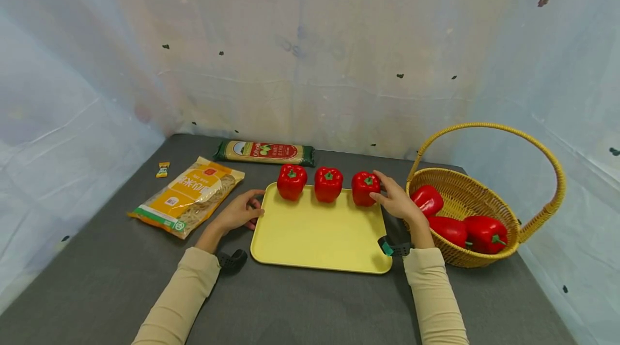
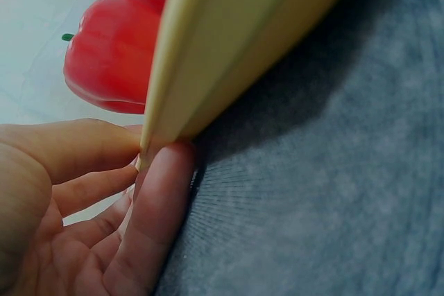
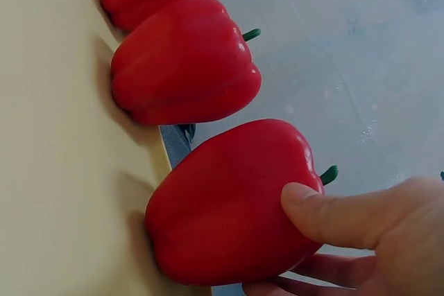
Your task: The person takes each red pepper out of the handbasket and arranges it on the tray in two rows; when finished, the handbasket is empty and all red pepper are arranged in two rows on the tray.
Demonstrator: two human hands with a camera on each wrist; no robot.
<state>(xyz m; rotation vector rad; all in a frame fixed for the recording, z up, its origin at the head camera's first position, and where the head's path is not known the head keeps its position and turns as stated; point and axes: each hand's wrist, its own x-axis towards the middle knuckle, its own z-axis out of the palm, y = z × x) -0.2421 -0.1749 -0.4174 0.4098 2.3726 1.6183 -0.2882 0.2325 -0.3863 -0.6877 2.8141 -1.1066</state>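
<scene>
A yellow tray [image 1: 317, 237] lies flat on the dark cloth. Along its far edge stand three red bell peppers: a left one [image 1: 291, 183], a middle one [image 1: 328, 185] and a right bell pepper [image 1: 363, 190], stems up. My left hand [image 1: 237, 212] pinches the tray's left rim between thumb and fingers, as the left wrist view shows up close. With its thumb on one side and fingers on the other, my right hand [image 1: 399, 202] holds the right bell pepper [image 3: 229, 206], whose base appears to touch the tray.
To the right stands a wicker basket [image 1: 514, 221] with a tall handle, holding more red bell peppers [image 1: 484, 233]. A noodle bag [image 1: 189, 194] and a small wrapped packet [image 1: 163, 169] lie at left. Behind the tray lies a long pasta pack [image 1: 265, 152].
</scene>
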